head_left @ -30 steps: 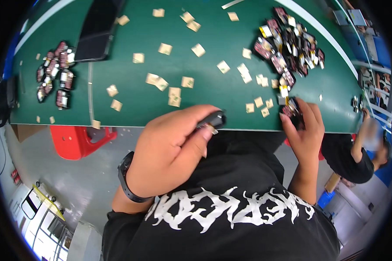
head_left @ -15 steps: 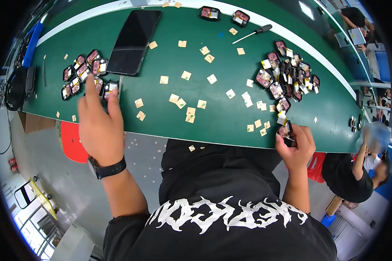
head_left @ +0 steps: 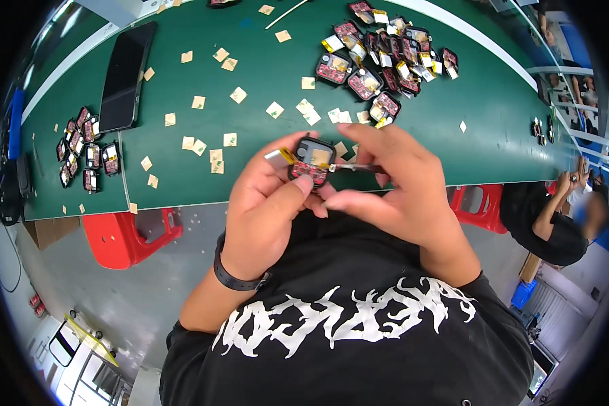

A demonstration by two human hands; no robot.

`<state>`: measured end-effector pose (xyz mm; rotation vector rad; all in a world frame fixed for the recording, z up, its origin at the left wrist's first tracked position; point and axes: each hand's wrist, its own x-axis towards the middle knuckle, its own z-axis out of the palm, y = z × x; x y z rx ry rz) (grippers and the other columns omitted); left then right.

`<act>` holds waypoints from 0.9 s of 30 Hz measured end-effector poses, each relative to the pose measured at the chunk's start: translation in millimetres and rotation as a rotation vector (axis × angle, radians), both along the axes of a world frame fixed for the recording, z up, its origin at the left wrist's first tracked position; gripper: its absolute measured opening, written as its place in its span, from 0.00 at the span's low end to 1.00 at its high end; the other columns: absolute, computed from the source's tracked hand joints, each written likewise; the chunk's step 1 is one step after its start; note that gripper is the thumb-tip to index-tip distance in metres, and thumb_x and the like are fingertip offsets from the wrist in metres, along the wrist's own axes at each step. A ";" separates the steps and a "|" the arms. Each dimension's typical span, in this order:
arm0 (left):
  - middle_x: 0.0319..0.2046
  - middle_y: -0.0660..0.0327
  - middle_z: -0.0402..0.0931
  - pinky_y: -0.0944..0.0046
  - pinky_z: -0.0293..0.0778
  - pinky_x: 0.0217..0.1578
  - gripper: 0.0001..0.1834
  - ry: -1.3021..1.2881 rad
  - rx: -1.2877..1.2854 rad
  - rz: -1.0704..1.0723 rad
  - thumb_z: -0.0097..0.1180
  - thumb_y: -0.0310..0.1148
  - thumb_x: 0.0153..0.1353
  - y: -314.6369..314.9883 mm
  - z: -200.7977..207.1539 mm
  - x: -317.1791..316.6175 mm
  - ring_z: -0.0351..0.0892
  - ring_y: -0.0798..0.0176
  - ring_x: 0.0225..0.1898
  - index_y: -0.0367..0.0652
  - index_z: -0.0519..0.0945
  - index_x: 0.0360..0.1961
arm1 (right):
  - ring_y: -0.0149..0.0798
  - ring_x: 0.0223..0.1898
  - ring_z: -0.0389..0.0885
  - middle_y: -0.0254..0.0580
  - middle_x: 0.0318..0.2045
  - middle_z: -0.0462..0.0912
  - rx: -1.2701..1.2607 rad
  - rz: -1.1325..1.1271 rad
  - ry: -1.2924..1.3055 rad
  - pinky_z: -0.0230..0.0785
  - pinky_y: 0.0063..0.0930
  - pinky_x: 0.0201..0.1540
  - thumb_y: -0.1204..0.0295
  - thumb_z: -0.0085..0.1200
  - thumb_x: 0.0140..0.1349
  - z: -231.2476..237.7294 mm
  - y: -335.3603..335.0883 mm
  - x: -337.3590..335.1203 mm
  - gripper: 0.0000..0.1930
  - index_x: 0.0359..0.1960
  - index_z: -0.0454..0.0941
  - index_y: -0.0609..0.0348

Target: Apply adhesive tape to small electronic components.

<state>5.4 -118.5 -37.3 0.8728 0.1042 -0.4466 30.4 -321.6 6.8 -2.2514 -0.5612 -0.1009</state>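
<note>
In front of my body, above the near table edge, my left hand [head_left: 260, 210] grips a small black device case [head_left: 311, 159] between thumb and fingers. The case lies face up, showing a red circuit board and a tan square. A small silver battery with yellow tape [head_left: 277, 158] sticks out of its left side. My right hand [head_left: 409, 186] is closed on slim metal tweezers [head_left: 357, 168], whose tip reaches the case's right edge. Part of the tweezers is hidden by my fingers.
A pile of similar open cases [head_left: 406, 54] lies far right, a smaller group [head_left: 81, 145] at left. Tan adhesive squares [head_left: 238, 95] are scattered between them. A black tablet [head_left: 127, 78] lies at back left; a red stool [head_left: 118, 240] stands below the edge.
My left hand has left the left-hand group and come to the middle, where it now holds a case. My right hand has moved in from the right edge. The whole view has shifted.
</note>
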 end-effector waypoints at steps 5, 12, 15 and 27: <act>0.47 0.49 0.83 0.71 0.77 0.34 0.23 -0.051 0.210 0.044 0.51 0.23 0.72 -17.4 2.2 5.8 0.81 0.69 0.35 0.33 0.69 0.67 | 0.47 0.27 0.82 0.45 0.28 0.82 0.051 -0.052 0.039 0.73 0.37 0.29 0.77 0.61 0.64 -12.7 -20.5 -8.5 0.10 0.46 0.81 0.61; 0.44 0.58 0.82 0.73 0.76 0.34 0.23 -0.251 0.616 0.060 0.53 0.20 0.70 -30.4 -0.1 2.6 0.79 0.73 0.35 0.33 0.71 0.66 | 0.53 0.26 0.81 0.44 0.23 0.80 -0.062 -0.122 0.077 0.71 0.43 0.28 0.78 0.58 0.62 -12.8 -9.6 -14.0 0.06 0.38 0.75 0.61; 0.44 0.60 0.81 0.73 0.75 0.34 0.22 -0.277 0.674 0.050 0.53 0.21 0.71 -33.3 -2.1 2.8 0.79 0.74 0.36 0.33 0.72 0.65 | 0.53 0.26 0.82 0.48 0.24 0.81 -0.195 -0.120 0.101 0.71 0.43 0.27 0.80 0.61 0.62 -13.9 -6.8 -16.5 0.06 0.38 0.76 0.60; 0.39 0.58 0.81 0.72 0.76 0.29 0.21 0.097 0.214 -0.122 0.55 0.21 0.68 -16.2 12.8 18.4 0.80 0.70 0.30 0.29 0.74 0.62 | 0.29 0.22 0.77 0.38 0.22 0.79 0.425 -0.133 0.540 0.67 0.28 0.25 0.75 0.62 0.65 -24.3 -24.4 -19.1 0.08 0.41 0.76 0.64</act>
